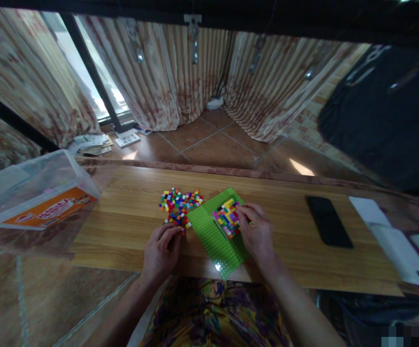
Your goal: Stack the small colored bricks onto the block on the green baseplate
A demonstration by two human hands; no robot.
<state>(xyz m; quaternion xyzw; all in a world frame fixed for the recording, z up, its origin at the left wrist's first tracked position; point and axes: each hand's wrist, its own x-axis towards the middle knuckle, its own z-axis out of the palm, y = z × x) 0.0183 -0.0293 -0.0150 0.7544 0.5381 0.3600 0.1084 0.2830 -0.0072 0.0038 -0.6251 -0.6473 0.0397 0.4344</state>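
Fingers on right hand [258, 231] and left hand [162, 248] press together, contents unclear, the right seemingly adding to the multicoloured plastic-brick square [226, 218], alignment needed next.

On the table [289, 212] before you, the baseplate [207, 231] bears the brick block [226, 219], your right hand [259, 230] at the block's right side. Left of the baseplate: the loose bricks [175, 198], your left hand [161, 249] at their near edge. Far left, the tub [50, 208]; right, the phone [328, 221]. Beyond the table, curtains [180, 77].
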